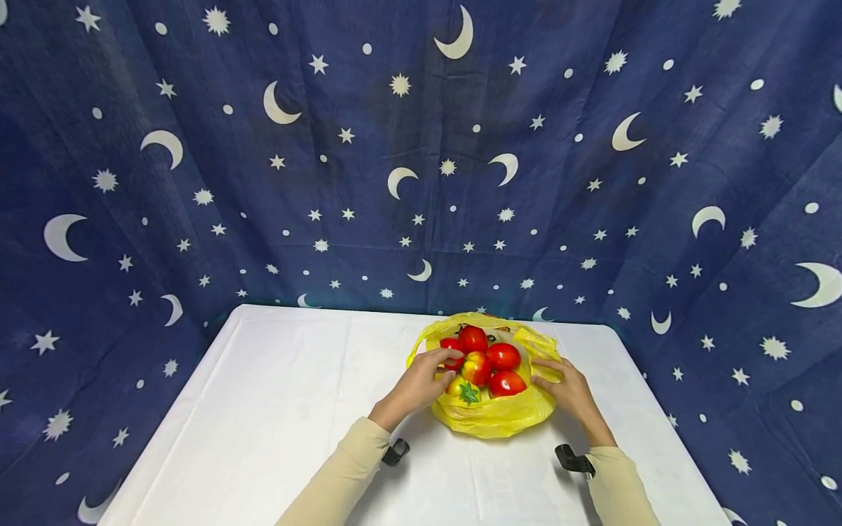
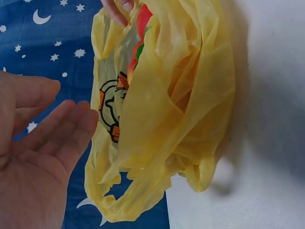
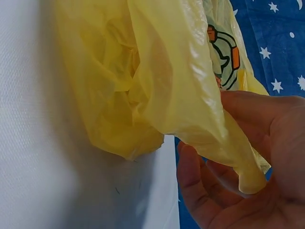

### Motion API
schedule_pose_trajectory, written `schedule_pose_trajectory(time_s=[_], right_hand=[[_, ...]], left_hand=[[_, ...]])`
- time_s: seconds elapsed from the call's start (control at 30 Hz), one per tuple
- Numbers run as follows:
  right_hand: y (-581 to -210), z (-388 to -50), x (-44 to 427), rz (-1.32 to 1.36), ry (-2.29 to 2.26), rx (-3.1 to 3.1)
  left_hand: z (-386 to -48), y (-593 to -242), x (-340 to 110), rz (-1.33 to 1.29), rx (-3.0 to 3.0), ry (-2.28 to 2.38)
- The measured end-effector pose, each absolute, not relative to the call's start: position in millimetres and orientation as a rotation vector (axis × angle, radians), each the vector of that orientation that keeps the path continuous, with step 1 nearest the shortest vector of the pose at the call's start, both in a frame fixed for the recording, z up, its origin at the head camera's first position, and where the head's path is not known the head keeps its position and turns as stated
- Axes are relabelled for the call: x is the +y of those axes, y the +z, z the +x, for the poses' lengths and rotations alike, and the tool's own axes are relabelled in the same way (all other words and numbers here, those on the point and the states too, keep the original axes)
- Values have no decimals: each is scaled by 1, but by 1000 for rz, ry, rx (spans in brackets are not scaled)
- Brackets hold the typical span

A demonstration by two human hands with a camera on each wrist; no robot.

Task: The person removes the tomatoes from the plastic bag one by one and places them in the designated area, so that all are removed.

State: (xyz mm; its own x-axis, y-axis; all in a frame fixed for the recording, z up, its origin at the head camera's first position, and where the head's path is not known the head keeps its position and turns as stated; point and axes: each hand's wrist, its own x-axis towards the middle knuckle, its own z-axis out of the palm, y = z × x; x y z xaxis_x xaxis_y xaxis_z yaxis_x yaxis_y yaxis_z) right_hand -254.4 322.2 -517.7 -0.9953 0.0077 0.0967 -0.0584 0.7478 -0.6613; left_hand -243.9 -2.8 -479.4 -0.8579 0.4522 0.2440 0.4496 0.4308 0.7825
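A yellow plastic bag (image 1: pixel 490 420) stands on the table with its mouth spread open. Several glossy tomatoes (image 1: pixel 503 356) lie inside, mostly red; a yellowish tomato (image 1: pixel 460 389) at the near left shows a green star-shaped top. Over the bag's left rim reaches my left hand (image 1: pixel 421 380), fingers loosely bent above the tomatoes and holding nothing. In the left wrist view its fingertips come close to the rim. My right hand (image 1: pixel 571 391) is at the right rim; in the right wrist view its thumb and curled fingers go round a loose handle (image 3: pixel 238 157) of the bag.
A white-covered table (image 1: pixel 276 409) extends around the bag, mostly to the left. Its far edge meets a dark blue curtain (image 1: pixel 355 183) with moons and stars, which also hangs at both sides. Dark wrist devices (image 1: pixel 396 453) are worn on both arms.
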Motion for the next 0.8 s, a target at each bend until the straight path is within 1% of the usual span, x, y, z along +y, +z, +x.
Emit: schedule_pose_trajectory(time_s=[0.47,0.8], right_hand=[[-523,-258,324,-1,1013,-2934],[-524,-256,323,-43,1048,-2974]], left_hand=[[-252,-493,4,907,2632,1364],[-253,-504,7,879,2860,1121]])
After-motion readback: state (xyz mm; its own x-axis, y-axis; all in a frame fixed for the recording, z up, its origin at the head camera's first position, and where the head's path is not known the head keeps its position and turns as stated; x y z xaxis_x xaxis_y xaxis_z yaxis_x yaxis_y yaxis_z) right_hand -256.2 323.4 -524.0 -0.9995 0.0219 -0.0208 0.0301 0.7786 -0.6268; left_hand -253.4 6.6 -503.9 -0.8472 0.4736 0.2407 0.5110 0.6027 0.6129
